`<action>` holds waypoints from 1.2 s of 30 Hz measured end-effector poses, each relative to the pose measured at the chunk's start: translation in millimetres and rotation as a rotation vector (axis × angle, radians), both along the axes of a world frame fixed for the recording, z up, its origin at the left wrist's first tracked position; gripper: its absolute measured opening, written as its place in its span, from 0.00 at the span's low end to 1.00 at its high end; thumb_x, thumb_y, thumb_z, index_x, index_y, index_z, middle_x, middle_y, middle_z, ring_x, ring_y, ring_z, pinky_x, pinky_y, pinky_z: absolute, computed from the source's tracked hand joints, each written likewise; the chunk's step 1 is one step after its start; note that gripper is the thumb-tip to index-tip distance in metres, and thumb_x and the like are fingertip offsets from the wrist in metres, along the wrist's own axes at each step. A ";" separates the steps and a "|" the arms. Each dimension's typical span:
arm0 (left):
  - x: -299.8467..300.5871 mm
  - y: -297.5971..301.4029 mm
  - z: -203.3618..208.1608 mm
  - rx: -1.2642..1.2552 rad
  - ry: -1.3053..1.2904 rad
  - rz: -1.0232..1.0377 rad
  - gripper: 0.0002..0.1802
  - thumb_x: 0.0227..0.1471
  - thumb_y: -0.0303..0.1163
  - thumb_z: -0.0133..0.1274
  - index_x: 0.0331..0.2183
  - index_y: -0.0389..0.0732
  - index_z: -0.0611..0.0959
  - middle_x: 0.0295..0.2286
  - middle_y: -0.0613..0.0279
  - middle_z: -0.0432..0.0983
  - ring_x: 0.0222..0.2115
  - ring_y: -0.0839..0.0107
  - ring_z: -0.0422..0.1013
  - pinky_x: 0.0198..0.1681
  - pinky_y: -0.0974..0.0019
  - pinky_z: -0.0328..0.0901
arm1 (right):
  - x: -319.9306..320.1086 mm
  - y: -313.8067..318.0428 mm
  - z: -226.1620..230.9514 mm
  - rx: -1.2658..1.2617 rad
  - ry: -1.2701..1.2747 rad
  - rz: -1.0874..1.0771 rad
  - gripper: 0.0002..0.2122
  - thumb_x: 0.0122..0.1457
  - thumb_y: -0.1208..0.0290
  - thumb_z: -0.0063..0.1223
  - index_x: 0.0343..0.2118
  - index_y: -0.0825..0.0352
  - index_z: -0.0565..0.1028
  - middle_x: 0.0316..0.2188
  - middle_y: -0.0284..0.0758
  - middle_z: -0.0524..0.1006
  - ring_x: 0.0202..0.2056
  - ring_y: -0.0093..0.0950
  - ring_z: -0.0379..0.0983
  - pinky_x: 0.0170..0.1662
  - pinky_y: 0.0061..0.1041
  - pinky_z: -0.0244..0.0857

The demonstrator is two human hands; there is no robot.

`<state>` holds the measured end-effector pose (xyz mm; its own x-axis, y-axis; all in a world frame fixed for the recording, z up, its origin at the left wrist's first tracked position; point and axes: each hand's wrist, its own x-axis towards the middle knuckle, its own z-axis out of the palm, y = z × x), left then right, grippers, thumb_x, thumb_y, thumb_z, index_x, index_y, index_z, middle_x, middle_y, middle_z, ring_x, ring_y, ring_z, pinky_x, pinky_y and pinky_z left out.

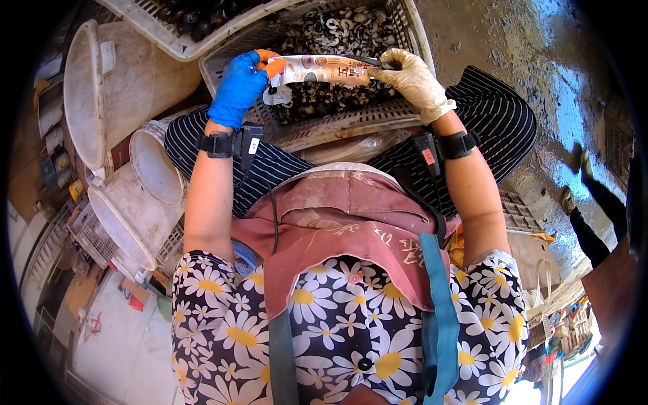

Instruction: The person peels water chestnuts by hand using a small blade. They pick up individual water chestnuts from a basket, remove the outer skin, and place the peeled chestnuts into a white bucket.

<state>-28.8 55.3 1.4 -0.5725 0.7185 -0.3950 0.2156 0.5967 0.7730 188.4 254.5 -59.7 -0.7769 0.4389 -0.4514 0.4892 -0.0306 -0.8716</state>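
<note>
Landmark: shell crate [344, 129], grey-white, slatted, in front of the seated person. Printed packet [320, 70], long, orange and white, is held crosswise above the shell crate, one end in each hand. Left hand [237, 88], blue glove with orange fingertips, grips the packet's left end, above the crate's left side. Right hand [415, 81], cream glove, pinches the other end between thumb and fingers, above the crate's right side. Dark slim item [365, 59] lies along the packet's upper edge by the right fingers; partly covered, can't tell what it is. Pale scrap [277, 95] just below the left fingers; can't tell if attached to the packet. Shell pieces [347, 25], pale and dark, fill the shell crate. Second crate [183, 48], with dark rounded items [202, 28], sits just beyond the shell crate to the left. Large white bucket [145, 64], tipped, left of the shell crate. Smaller bucket [156, 165] nearer the person, also left of it. Wet floor [482, 40] to the crate's right. Another person's legs [601, 199], dark trousers, well right of the crate.
</note>
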 end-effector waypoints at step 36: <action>-16.8 50.5 -34.5 -0.174 0.239 -0.603 0.15 0.50 0.37 0.54 0.39 0.39 0.80 0.29 0.54 0.77 0.28 0.71 0.72 0.34 0.67 0.66 | 0.4 2.0 13.6 0.018 0.108 0.009 0.24 0.43 0.62 0.66 0.42 0.69 0.74 0.41 0.38 0.75 0.42 0.27 0.71 0.45 0.23 0.64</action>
<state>-45.6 105.8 -33.1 -0.1773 0.8774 -0.4459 0.7035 0.4298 0.5660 188.8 256.6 -46.1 -0.8248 0.4388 -0.3567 0.3921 -0.0106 -0.9198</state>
